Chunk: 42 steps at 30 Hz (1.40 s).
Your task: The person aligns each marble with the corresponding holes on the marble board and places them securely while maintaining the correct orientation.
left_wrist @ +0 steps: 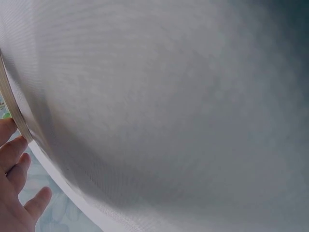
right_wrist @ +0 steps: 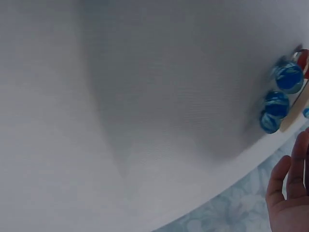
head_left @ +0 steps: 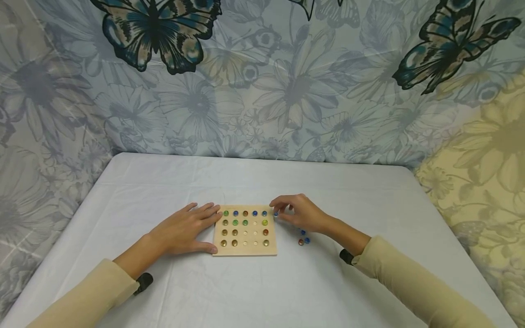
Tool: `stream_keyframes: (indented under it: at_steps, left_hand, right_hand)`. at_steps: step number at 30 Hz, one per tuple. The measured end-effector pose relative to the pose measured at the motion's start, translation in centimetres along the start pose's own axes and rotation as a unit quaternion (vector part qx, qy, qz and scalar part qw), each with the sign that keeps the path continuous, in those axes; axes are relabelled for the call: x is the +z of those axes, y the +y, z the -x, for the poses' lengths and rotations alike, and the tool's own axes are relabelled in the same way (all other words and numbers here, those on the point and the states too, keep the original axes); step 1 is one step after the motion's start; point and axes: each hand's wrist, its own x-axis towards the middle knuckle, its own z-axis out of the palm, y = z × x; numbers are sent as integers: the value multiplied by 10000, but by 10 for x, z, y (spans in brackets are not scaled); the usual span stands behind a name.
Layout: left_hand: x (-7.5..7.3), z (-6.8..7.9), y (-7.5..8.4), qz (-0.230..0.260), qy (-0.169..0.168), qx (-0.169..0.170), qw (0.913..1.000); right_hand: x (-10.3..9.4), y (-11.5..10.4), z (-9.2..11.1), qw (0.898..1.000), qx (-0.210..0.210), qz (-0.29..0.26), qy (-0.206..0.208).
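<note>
A pale wooden board [head_left: 250,254] lies on the white cloth, with green, blue, amber and brown marbles in its rows of hollows. My left hand [head_left: 184,230] spreads along the board's left side, fingertips at the upper corner and thumb at the lower one. In the left wrist view the fingers of this left hand [left_wrist: 12,179] touch the board's edge [left_wrist: 13,104]. At the board's upper right edge my right hand [head_left: 301,213] pinches a blue marble [head_left: 275,213] between thumb and forefinger. Its other fingers partly show in the right wrist view.
Beside the board, below my right hand, lie a few loose marbles: blue ones [head_left: 307,240] and a reddish one [head_left: 301,242]. The white-covered table [head_left: 197,291] meets a butterfly-and-flower patterned cloth [head_left: 254,114] at its far edge. Some hollows in the board hold no marble.
</note>
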Motion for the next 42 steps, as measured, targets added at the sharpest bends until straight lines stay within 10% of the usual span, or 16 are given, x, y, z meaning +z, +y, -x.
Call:
stream_keyframes:
  at_steps: [42]
  left_hand:
    - [0,1,-1,-15,59,47,10000]
  right_hand:
    - [26,-29,-29,9989,-265,13,-384]
